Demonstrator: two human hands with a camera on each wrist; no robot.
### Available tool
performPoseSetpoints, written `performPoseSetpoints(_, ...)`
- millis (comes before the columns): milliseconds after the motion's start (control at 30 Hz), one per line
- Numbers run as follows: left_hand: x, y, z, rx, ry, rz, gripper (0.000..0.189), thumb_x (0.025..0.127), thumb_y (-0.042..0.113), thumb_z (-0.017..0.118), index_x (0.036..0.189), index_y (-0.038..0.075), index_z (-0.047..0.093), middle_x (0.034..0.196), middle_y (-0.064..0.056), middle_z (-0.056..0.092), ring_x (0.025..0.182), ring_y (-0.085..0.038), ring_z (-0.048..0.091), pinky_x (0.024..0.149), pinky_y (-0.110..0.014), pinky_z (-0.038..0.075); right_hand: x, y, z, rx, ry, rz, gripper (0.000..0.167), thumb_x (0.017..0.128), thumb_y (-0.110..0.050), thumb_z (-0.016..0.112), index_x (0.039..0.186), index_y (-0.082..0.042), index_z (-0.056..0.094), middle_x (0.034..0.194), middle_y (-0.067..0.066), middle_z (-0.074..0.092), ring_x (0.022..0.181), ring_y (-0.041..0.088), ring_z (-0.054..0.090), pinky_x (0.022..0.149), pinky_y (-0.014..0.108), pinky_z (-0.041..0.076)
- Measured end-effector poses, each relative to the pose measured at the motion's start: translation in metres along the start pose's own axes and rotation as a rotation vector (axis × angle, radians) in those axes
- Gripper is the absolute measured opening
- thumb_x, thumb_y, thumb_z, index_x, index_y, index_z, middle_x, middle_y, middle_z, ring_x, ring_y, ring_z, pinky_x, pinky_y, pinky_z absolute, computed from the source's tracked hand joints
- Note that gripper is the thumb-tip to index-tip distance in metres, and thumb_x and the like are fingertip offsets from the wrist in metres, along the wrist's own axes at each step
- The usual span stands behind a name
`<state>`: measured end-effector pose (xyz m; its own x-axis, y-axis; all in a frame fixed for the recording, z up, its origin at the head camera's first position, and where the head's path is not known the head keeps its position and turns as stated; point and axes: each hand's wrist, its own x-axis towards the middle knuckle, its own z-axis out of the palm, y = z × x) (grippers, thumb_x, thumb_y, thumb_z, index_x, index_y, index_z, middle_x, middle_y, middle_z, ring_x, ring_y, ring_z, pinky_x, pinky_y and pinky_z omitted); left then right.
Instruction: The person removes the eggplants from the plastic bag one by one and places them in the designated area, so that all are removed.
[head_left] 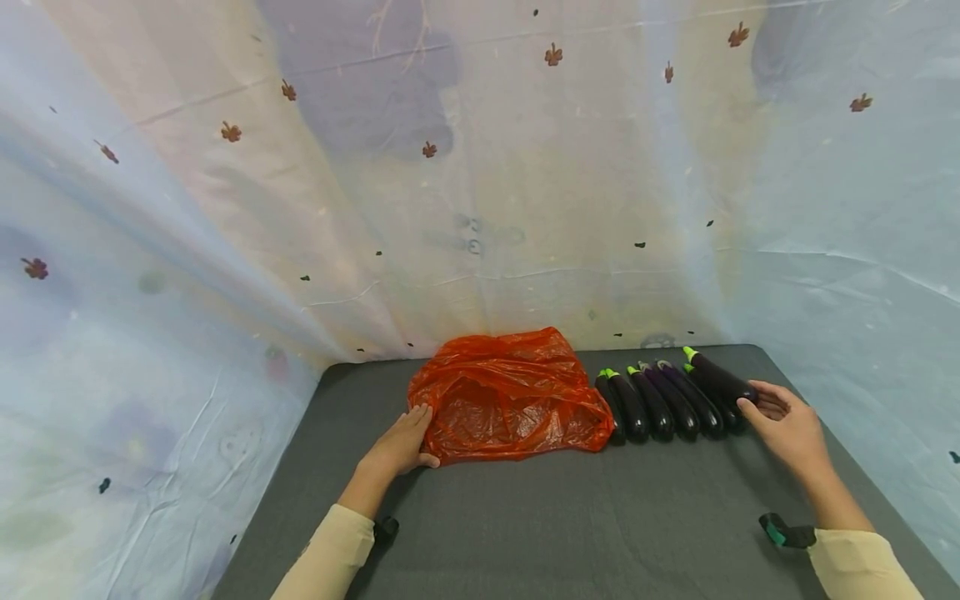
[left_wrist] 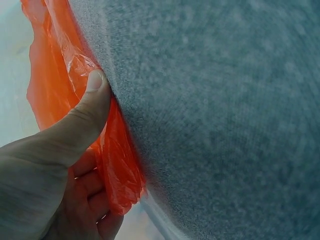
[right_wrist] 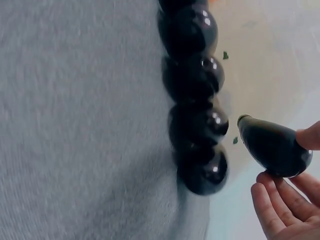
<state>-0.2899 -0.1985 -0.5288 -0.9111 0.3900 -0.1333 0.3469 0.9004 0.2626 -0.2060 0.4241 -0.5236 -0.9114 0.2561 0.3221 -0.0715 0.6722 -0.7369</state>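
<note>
A crumpled red plastic bag [head_left: 510,400] lies at the back of the table, its mouth facing me. My left hand [head_left: 401,442] holds the bag's left side; in the left wrist view the thumb [left_wrist: 97,95] lies along the edge of the red plastic, the other fingers beyond it. My right hand [head_left: 791,425] grips a dark eggplant [head_left: 720,379] by its blunt end, raised above the table with the green stem pointing away. To the left of that hand, several eggplants [head_left: 660,408] lie side by side, close against the bag's right side.
A grey cloth-covered table [head_left: 540,517] spans the area below my hands. Behind it hangs a patterned curtain [head_left: 480,208], which also closes in the left and right sides. Dark wrist straps [head_left: 786,532] sit at both sleeves.
</note>
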Motion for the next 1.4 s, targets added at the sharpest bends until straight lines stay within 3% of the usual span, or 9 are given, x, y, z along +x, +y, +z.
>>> performPoseSetpoints(400, -0.002, 0.002, -0.002, -0.013, -0.01, -0.017, 0.102, 0.09, 0.035, 0.086, 0.165, -0.007, 0.03, 0.174, -0.026, 0.026, 0.162, -0.041, 0.023, 0.131, -0.055, 0.023, 0.005, 0.021, -0.01, -0.043, 0.022, 0.116, 0.064, 0.109, -0.036, 0.064, 0.152, 0.01, 0.051, 0.14, 0.04, 0.056, 0.089, -0.025, 0.033, 0.067, 0.007, 0.041)
performPoseSetpoints(667, -0.002, 0.001, -0.001, 0.003, -0.005, -0.006, 0.103, 0.089, 0.035, 0.086, 0.165, -0.008, 0.031, 0.173, -0.027, 0.028, 0.162, -0.041, 0.024, 0.132, -0.054, 0.023, 0.009, 0.033, -0.011, -0.073, 0.01, 0.141, 0.062, 0.109, -0.032, 0.064, 0.152, 0.011, 0.05, 0.139, 0.041, 0.056, 0.089, -0.023, 0.034, 0.065, 0.006, 0.041)
performPoseSetpoints(733, -0.002, 0.001, -0.001, 0.01, -0.002, 0.0, 0.102, 0.089, 0.035, 0.086, 0.164, -0.009, 0.031, 0.173, -0.027, 0.028, 0.162, -0.041, 0.025, 0.132, -0.053, 0.022, 0.01, 0.036, -0.012, -0.089, -0.002, 0.14, 0.062, 0.109, -0.031, 0.064, 0.152, 0.011, 0.049, 0.139, 0.041, 0.056, 0.091, -0.014, 0.044, 0.065, 0.008, 0.042)
performPoseSetpoints(833, -0.003, 0.002, -0.001, 0.011, 0.0, 0.005, 0.102, 0.089, 0.035, 0.086, 0.164, -0.009, 0.032, 0.173, -0.027, 0.028, 0.162, -0.041, 0.025, 0.132, -0.053, 0.022, 0.011, 0.04, -0.012, -0.107, -0.025, 0.137, 0.06, 0.11, -0.029, 0.064, 0.151, 0.012, 0.049, 0.14, 0.043, 0.055, 0.101, 0.02, 0.066, 0.07, 0.021, 0.054)
performPoseSetpoints(900, -0.003, 0.002, -0.002, 0.006, 0.001, 0.003, 0.102, 0.089, 0.034, 0.086, 0.164, -0.009, 0.032, 0.172, -0.027, 0.028, 0.162, -0.041, 0.025, 0.132, -0.053, 0.022, 0.011, 0.042, -0.012, -0.113, -0.038, 0.134, 0.06, 0.11, -0.028, 0.063, 0.151, 0.013, 0.048, 0.141, 0.044, 0.054, 0.114, 0.048, 0.065, 0.078, 0.037, 0.06)
performPoseSetpoints(933, -0.003, 0.002, -0.002, 0.004, 0.001, 0.003, 0.102, 0.089, 0.034, 0.086, 0.164, -0.009, 0.032, 0.172, -0.027, 0.028, 0.162, -0.041, 0.025, 0.132, -0.053, 0.022, 0.011, 0.043, -0.012, -0.113, -0.047, 0.131, 0.059, 0.11, -0.028, 0.062, 0.151, 0.013, 0.048, 0.141, 0.044, 0.053, 0.12, 0.055, 0.06, 0.082, 0.046, 0.06)
performPoseSetpoints(1000, -0.003, 0.002, -0.002, 0.0, 0.002, 0.002, 0.103, 0.089, 0.034, 0.086, 0.164, -0.009, 0.032, 0.172, -0.027, 0.028, 0.162, -0.041, 0.025, 0.132, -0.053, 0.022, 0.01, 0.045, -0.011, -0.109, -0.064, 0.126, 0.059, 0.111, -0.026, 0.061, 0.152, 0.013, 0.047, 0.142, 0.045, 0.052, 0.124, 0.06, 0.057, 0.087, 0.061, 0.055)
performPoseSetpoints(1100, -0.002, 0.002, -0.001, 0.0, 0.003, 0.001, 0.103, 0.088, 0.035, 0.086, 0.164, -0.009, 0.032, 0.173, -0.027, 0.028, 0.162, -0.041, 0.025, 0.132, -0.053, 0.022, 0.009, 0.049, -0.011, -0.104, -0.086, 0.121, 0.059, 0.111, -0.025, 0.06, 0.153, 0.013, 0.045, 0.143, 0.046, 0.05, 0.126, 0.061, 0.055, 0.09, 0.068, 0.053)
performPoseSetpoints(1400, -0.002, 0.001, -0.001, -0.01, 0.0, -0.008, 0.103, 0.089, 0.034, 0.086, 0.165, -0.008, 0.031, 0.173, -0.026, 0.028, 0.162, -0.041, 0.024, 0.132, -0.053, 0.022, 0.007, 0.057, -0.008, -0.118, -0.099, 0.099, 0.054, 0.108, -0.015, 0.065, 0.151, 0.013, 0.046, 0.14, 0.046, 0.052, 0.123, 0.061, 0.058, 0.083, 0.06, 0.059)
